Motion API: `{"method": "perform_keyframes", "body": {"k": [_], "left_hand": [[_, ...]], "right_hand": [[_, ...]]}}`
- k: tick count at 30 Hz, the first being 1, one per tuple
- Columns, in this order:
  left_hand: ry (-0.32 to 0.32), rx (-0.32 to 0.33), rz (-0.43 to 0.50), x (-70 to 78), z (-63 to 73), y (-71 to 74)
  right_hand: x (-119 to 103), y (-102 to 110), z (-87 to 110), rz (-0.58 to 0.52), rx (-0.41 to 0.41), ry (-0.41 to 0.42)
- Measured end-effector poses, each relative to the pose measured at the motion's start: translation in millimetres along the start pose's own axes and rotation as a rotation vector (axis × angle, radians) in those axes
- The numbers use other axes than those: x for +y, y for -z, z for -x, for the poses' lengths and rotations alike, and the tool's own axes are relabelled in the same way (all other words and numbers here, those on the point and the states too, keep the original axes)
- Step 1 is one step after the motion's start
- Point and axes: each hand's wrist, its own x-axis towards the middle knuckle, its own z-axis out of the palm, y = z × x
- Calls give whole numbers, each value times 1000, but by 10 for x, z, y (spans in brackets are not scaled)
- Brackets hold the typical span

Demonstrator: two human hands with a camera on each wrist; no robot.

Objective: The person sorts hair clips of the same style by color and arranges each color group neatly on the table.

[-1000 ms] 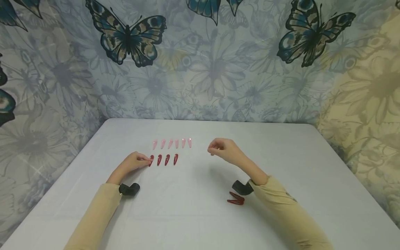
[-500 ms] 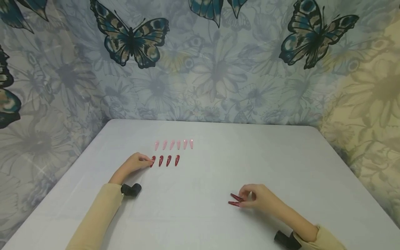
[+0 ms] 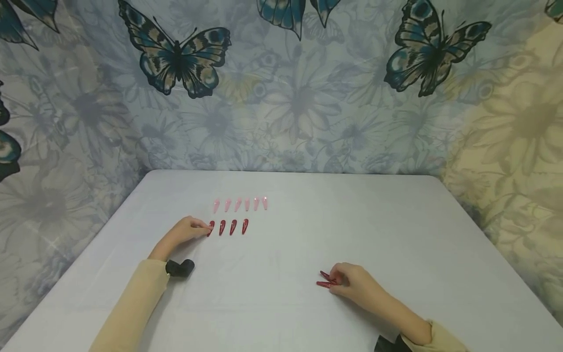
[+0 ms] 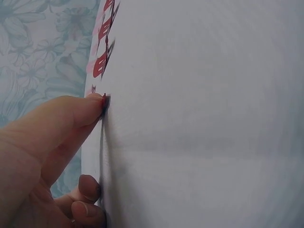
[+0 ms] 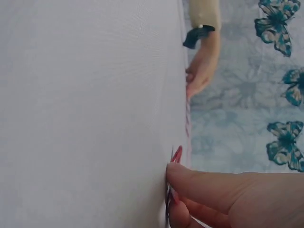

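Observation:
On the white table, several pink snap hair clips (image 3: 238, 204) lie in a row. In front of them runs a second row of red snap hair clips (image 3: 233, 227). The left hand (image 3: 186, 231) pinches the leftmost red clip (image 3: 210, 228) of that row; in the left wrist view its thumb partly covers the clip (image 4: 104, 100). Farther right and nearer the front, the right hand (image 3: 358, 283) has thumb and finger on two red snap clips (image 3: 324, 284), which point left in a V. Its fingers hide their right ends. The right wrist view shows one red clip (image 5: 177, 154) beyond the thumb.
The white table (image 3: 272, 313) reaches back to a wall (image 3: 303, 132) covered in butterfly and flower print. A black wrist camera (image 3: 180, 268) sits at the left sleeve, another (image 3: 391, 344) at the right. White surface lies between the two hands.
The right hand has come from beside the pink row toward the front right and taken hold of the red clips there. The left hand has stayed on its clip.

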Motion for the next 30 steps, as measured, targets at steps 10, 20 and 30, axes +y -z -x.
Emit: {"method": "perform_keyframes", "body": {"k": [10,20,30], "left_hand": [[-3,-10,11,-1,4,1],[-26,-5,9,9,16,24],[-28,-2,6,-17,-2,7]], "right_hand": [[15,23,-26,-211,-45,-8],[74,124,-89,-467,-167,-8],[80,180,-212,-565,-301,-32]]}}
